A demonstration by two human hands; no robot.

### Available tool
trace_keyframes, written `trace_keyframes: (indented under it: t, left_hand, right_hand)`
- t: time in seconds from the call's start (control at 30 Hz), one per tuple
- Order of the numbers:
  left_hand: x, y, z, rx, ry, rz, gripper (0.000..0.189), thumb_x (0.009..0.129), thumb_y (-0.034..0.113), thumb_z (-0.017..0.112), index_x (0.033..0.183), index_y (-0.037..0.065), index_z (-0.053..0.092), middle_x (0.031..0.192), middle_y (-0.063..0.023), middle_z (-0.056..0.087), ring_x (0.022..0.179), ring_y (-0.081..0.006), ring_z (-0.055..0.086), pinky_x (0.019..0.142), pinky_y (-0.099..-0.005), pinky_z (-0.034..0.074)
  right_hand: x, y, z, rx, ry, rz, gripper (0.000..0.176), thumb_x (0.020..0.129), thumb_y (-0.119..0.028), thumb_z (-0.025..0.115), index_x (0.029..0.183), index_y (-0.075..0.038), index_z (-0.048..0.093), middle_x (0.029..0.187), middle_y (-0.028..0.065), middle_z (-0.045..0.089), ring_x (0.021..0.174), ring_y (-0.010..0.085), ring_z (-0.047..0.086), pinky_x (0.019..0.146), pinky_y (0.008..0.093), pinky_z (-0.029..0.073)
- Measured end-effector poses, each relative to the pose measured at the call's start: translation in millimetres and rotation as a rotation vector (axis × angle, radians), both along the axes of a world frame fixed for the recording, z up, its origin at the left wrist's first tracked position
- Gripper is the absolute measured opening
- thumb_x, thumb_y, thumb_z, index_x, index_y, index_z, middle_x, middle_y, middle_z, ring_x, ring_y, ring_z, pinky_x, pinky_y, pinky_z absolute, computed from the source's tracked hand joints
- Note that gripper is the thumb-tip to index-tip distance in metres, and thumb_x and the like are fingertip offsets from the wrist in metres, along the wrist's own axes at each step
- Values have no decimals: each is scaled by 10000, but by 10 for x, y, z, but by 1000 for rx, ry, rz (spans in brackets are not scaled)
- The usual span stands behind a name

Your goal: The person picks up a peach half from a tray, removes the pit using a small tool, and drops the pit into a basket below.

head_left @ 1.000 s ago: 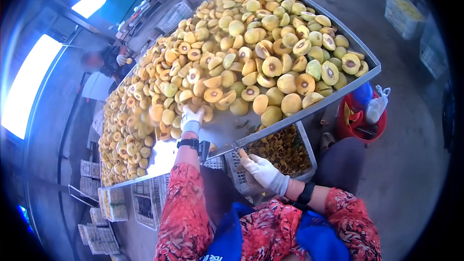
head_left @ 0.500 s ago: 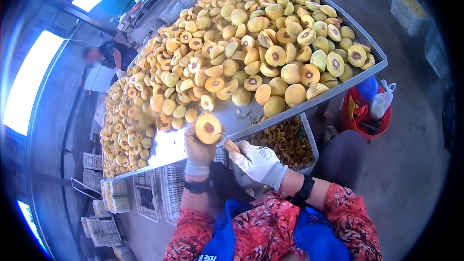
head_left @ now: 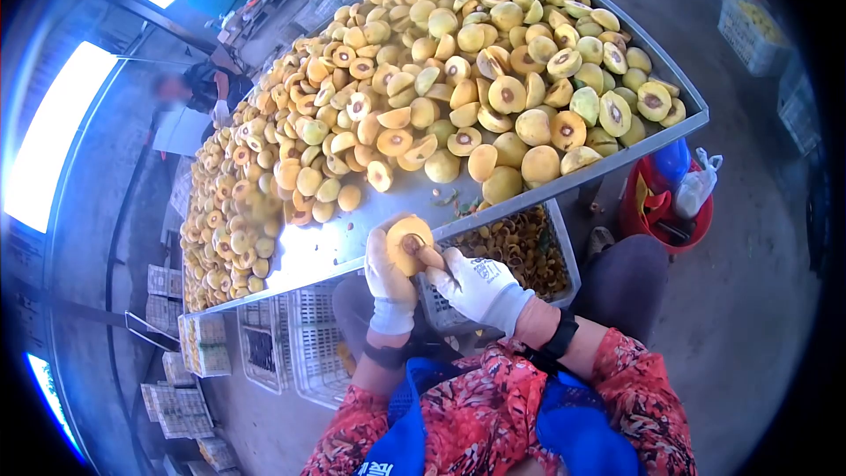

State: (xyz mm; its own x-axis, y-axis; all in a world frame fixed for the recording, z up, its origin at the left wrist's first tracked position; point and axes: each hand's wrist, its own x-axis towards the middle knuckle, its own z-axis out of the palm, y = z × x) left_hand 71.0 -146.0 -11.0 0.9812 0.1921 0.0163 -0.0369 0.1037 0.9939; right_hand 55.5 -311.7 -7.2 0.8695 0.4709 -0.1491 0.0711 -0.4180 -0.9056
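Observation:
My left hand (head_left: 386, 275), in a white glove, is closed around a yellow peach half (head_left: 404, 234) with its cut face and brown centre turned toward my right hand. In my gloved right hand (head_left: 480, 291) is a pitting tool with a wooden handle (head_left: 430, 256). Its tip meets the brown centre of the fruit; the wire loop seen at its end earlier is hidden there now. Both hands are at the near edge of a metal table (head_left: 352, 242), beside a large heap of peach halves (head_left: 423, 79), many with stones showing.
Below the table edge sits a crate of brown-yellow scraps (head_left: 520, 251). White plastic crates (head_left: 322, 357) stand under the table to the left. A red bucket (head_left: 696, 234) with bags is at right. A co-worker (head_left: 207, 88) is across the table at far left.
My hands have come closer together, the left moving right and slightly down with the peach half. The tool's loop has gone from the fruit's edge to its brown centre.

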Motion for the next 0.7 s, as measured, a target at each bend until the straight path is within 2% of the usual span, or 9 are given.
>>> trace_keyframes:
  t: [0.07,0.13,0.17,0.23,0.3,0.43,0.57,0.63,0.7]
  left_hand:
    - [16,12,-26,114,-24,54,557,987,453,351,1164,-37,547,998,-178,631,889,-261,637,785,-369,544]
    - [8,83,-20,166,51,8,453,986,306,317,1057,-25,618,1004,-145,633,877,-205,626,778,-311,531]
    - [-12,82,33,166,54,7,453,986,306,317,1057,-25,618,1004,-145,633,877,-205,626,778,-311,531]
    - [-50,43,181,430,146,-68,399,972,267,360,1002,-18,637,980,-133,640,864,-196,622,772,-304,531]
    - [-27,69,143,362,136,-58,379,966,259,378,992,-16,637,975,-124,638,863,-194,617,782,-303,522]
    - [49,109,-26,327,88,75,350,966,241,394,975,-16,632,957,-98,623,872,-187,598,803,-308,494]
    - [56,90,-28,476,50,87,351,972,244,387,982,-5,633,952,-89,610,879,-189,588,814,-312,479]
    - [54,175,-71,821,-66,-21,357,982,260,386,983,2,633,952,-83,610,883,-196,595,806,-314,483]
    - [96,270,-98,776,96,-122,378,988,288,386,1001,0,629,966,-88,617,891,-198,599,809,-320,488]
  right_hand:
    - [20,-42,6,32,2,43,498,964,-477,394,1072,-13,540,951,266,658,925,435,628,807,484,491]
    - [56,-78,-53,1,-9,82,484,966,-477,408,1046,-17,537,915,270,653,897,443,625,775,500,486]
    - [71,-93,-75,-28,-24,121,472,968,-477,422,1019,-21,534,878,274,649,868,450,622,744,516,482]
    - [67,-103,-63,-66,-22,153,478,970,-476,416,1030,-19,538,889,274,649,879,456,618,759,519,477]
    - [30,-73,-43,-25,59,139,526,970,-468,371,1074,15,551,967,275,654,964,434,619,859,479,471]
    - [-52,67,-171,171,81,37,533,971,-471,361,1068,19,549,956,274,655,959,443,616,856,483,469]
    - [-23,25,-163,10,-8,37,454,978,-447,401,1027,-16,534,878,268,654,853,448,629,760,523,483]
    - [23,-35,-158,-82,-50,87,444,975,-445,405,1023,-23,534,866,259,657,833,445,633,748,523,488]
    - [56,-89,-167,-216,-107,199,419,968,-438,419,1013,-38,534,848,240,666,806,429,646,723,516,500]
